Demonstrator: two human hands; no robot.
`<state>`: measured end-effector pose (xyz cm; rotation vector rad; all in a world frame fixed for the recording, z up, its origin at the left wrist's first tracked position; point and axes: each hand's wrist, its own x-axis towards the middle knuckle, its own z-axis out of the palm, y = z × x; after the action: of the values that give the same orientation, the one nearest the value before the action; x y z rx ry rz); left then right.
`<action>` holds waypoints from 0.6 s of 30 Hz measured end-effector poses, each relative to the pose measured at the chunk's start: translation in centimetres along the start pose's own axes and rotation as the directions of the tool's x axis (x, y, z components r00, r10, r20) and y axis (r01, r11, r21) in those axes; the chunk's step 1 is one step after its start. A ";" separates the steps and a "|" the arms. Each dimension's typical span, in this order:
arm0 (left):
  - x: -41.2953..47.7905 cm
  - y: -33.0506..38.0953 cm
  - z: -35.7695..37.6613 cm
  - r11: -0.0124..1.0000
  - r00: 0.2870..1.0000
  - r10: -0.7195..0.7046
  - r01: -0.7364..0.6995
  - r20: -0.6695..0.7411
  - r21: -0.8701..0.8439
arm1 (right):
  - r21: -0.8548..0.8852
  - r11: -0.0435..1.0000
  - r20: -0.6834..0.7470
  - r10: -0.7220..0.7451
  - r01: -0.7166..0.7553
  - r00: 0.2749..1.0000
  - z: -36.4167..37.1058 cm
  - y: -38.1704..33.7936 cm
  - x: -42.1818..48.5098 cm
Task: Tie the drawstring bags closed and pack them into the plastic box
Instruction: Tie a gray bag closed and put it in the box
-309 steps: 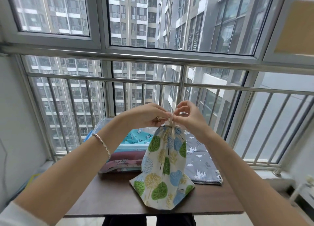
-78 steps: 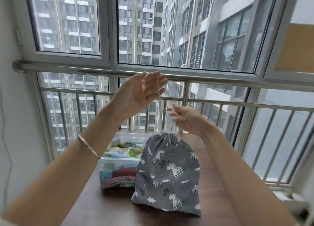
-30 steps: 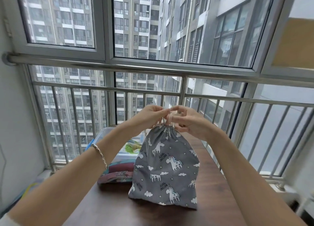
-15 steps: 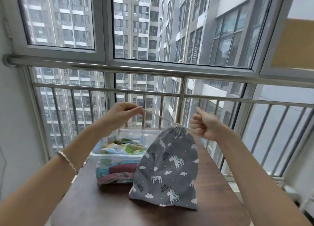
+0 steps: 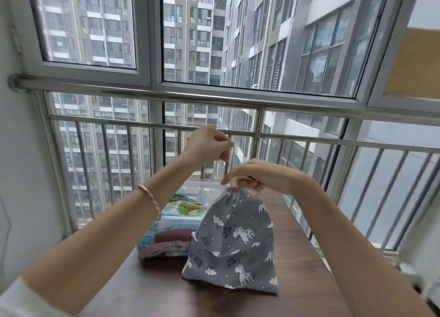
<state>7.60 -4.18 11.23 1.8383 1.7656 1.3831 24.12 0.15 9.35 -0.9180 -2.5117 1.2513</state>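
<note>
1. At table (image 5: 166, 288) centre, the bag (image 5: 233, 240) stands upright with its neck (image 5: 234, 190) gathered at twelve o'clock. The box (image 5: 173, 221) sits just behind it at ten o'clock and already holds folded bags (image 5: 183, 207).
2. Up at eleven o'clock of the neck, the left hand (image 5: 207, 147) is raised, its fingers (image 5: 223, 145) curled and pinched on the cord (image 5: 231, 159), which runs straight down to the neck.
3. From three o'clock the right hand (image 5: 257, 176) sits on top of the neck, its fingers (image 5: 228, 177) pinched together on the cord right where it leaves the cloth. I cannot tell whether a loop lies under them.
4. The step looks like drawing the knot tight. The right hand should be the anchor, pressing the neck down while the left pulls toward twelve o'clock, so the bag neither lifts nor tips toward the box.
5. Seat the knot hard against the cloth, not partway up the cord. The cord is thin and likely to slip, so pinch it close to the knot.
6. The bag is soft and will probably slump once freed. Lay it flat on the stack at ten o'clock, which looks fairly high already.
</note>
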 end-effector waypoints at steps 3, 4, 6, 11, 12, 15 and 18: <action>-0.3 0.3 2.3 0.962 0.938 -0.162 0.219 0.307 -0.163 | 0.131 0.986 -0.078 -0.090 0.100 0.993 0.8 0.2 -0.2; -0.8 0.1 2.9 0.967 0.919 -0.119 0.193 0.377 -0.164 | 0.173 0.978 -0.135 -0.090 0.113 0.987 1.0 0.3 -0.2; -1.8 -0.5 3.8 0.975 0.918 0.036 0.055 0.396 -0.215 | 0.297 0.946 -0.218 -0.066 0.131 0.974 1.0 0.5 -0.4; -3.0 -1.7 4.4 0.976 0.958 0.218 -0.218 0.188 -0.021 | 0.499 0.845 -0.248 -0.071 0.191 0.966 1.1 0.8 -1.0; -3.1 -2.0 4.4 0.967 0.961 0.241 -0.250 0.138 0.052 | 0.491 0.848 -0.270 -0.068 0.199 0.960 1.2 0.8 -1.0; -3.7 -2.6 3.5 0.973 0.973 0.192 -0.206 0.131 0.106 | 0.456 0.862 -0.347 -0.057 0.221 0.936 0.8 0.9 -1.2; -4.1 -3.1 1.7 0.981 0.956 0.190 -0.178 0.222 -0.072 | 0.396 0.880 -0.390 -0.097 0.262 0.916 0.2 1.2 -1.5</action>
<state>7.58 -6.30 6.26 2.0837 1.4650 1.2079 25.76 -0.36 8.40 -0.6998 -1.8691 1.3648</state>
